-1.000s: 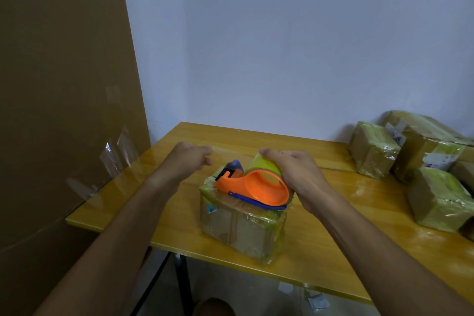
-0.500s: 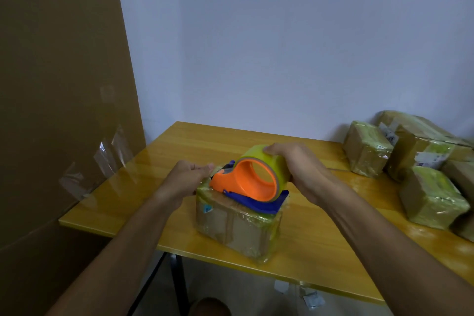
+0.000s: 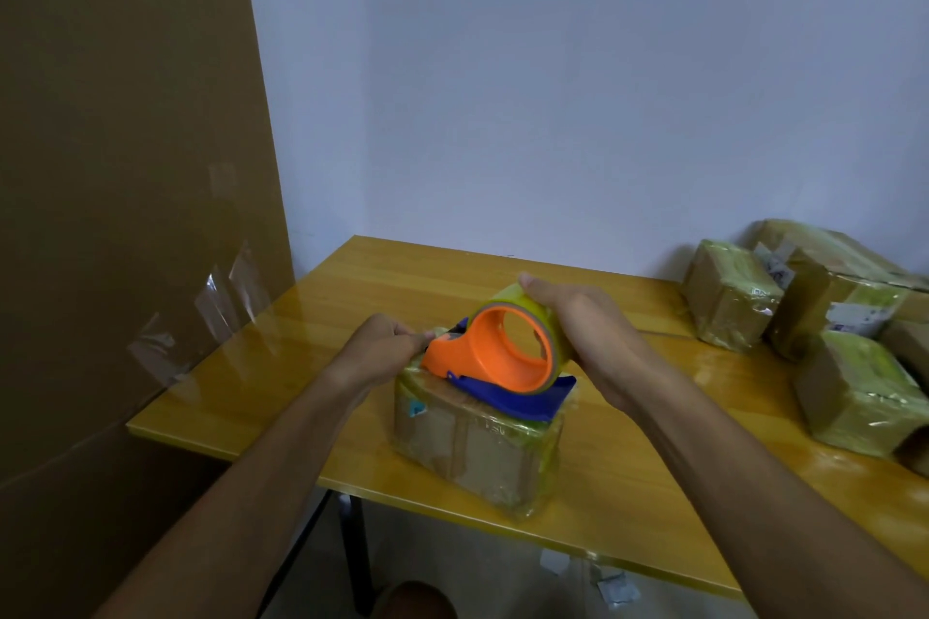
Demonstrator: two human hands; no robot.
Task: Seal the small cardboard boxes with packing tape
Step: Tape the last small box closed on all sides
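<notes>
Head view shows the small cardboard box [image 3: 477, 442], wrapped in shiny tape, near the front edge of the yellow wooden table [image 3: 311, 332]. An orange-and-blue tape dispenser [image 3: 502, 357] rests on its top. The right hand [image 3: 578, 332] wraps its fingers around the tape roll; the left hand [image 3: 382, 347] pinches something at the dispenser's nose, fingers curled tight. Compared with half a second ago, the dispenser is tipped up a little further and the left hand is closer to its tip. Taped boxes [image 3: 804, 332] crowd the table's right end; a big cardboard sheet [image 3: 125, 166] stands left.
</notes>
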